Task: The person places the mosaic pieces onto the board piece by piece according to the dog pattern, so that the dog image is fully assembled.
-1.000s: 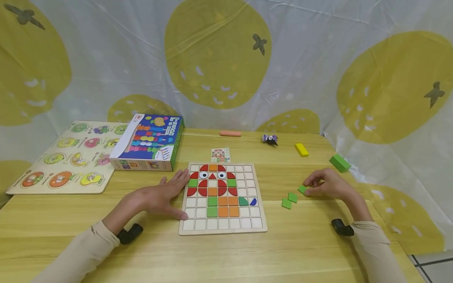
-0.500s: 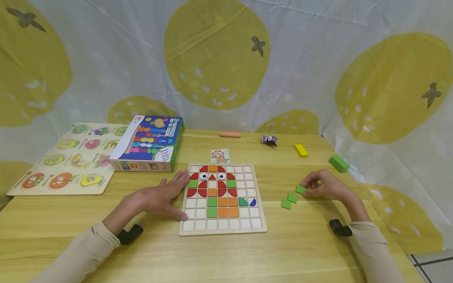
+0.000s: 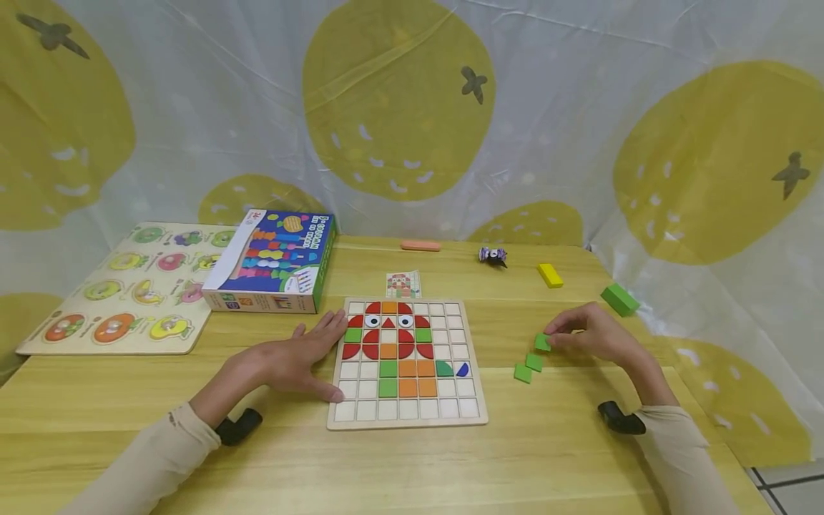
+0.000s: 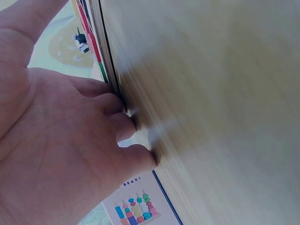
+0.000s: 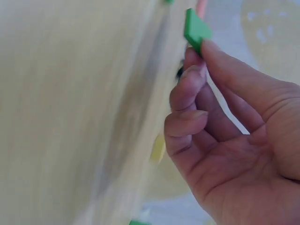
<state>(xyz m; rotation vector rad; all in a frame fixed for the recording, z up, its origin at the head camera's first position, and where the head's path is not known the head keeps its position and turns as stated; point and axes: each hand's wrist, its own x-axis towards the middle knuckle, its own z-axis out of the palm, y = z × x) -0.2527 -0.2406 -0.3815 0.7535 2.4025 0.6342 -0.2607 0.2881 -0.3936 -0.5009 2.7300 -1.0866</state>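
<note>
A wooden grid puzzle board (image 3: 407, 419) on the table holds a partly built figure with many empty cells, the left hand (image 3: 291, 357) rests flat beside it, and the right hand (image 3: 589, 335) pinches a green square tile (image 3: 543, 342) lifted just off the table to its right, above two more green tiles (image 3: 528, 367).

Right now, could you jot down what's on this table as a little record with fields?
left hand: flat on the table, touching the puzzle board's left edge
right hand: pinches a green square tile
puzzle board: partly filled with red, orange and green pieces
loose tiles: two green squares beside the board
far left: game box, fruit puzzle
</note>
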